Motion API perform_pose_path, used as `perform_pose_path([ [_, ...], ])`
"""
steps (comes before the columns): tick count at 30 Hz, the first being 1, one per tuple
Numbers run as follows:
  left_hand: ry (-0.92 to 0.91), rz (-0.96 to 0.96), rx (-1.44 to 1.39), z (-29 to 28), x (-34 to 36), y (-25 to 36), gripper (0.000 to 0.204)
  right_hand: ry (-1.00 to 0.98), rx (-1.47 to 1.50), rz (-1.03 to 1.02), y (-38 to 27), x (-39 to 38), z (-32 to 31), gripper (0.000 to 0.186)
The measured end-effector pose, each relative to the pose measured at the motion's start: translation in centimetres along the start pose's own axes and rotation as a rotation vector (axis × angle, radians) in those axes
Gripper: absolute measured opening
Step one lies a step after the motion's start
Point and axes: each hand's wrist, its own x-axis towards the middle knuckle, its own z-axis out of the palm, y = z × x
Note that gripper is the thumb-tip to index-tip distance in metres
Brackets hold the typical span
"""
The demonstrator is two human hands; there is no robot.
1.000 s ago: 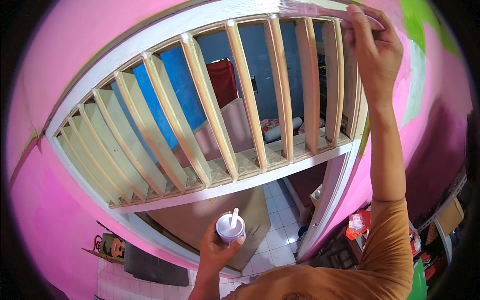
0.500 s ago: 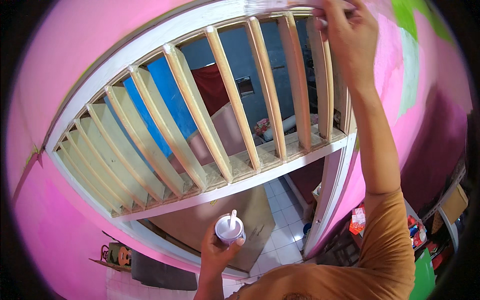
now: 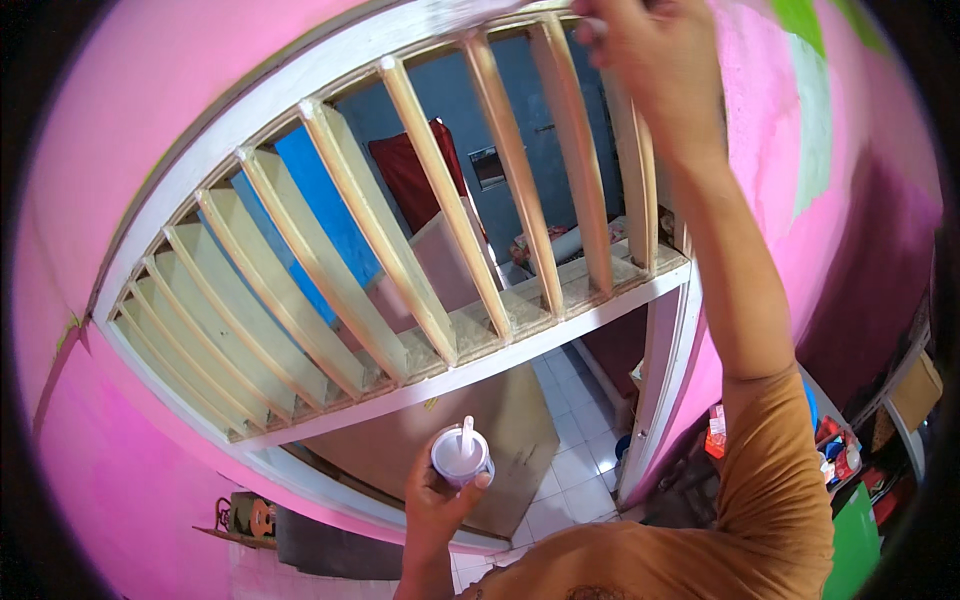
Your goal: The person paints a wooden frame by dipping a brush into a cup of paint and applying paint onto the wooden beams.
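Your left hand is grasping a paint cup, stick inside; your right hand is clasping a blurred paintbrush at the white frame.

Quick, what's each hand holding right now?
Left hand: closed around a pale cup with a stick in it.
Right hand: closed on a brush, blurred at the top edge.
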Motion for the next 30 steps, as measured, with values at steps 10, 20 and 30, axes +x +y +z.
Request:
perform_pose_path([
  [10, -0.043, 0.067, -0.034, -1.3, -0.1, -2.6, 0.076, -0.18, -0.056, 0.219, -1.0, -5.4, -8.8, 0.03],
  [20, 0.042, 0.017, -0.029, -0.7, -0.6, -4.2, 0.076, -0.894, 0.07, 0.616, -3.3, -17.2, -1.6, 0.009],
  [30, -0.018, -0.004, -0.138, -0.1, -0.5, -5.0, 0.072, -1.156, 0.082, 0.514, -1.5, -19.6, 0.0, 0.009],
])
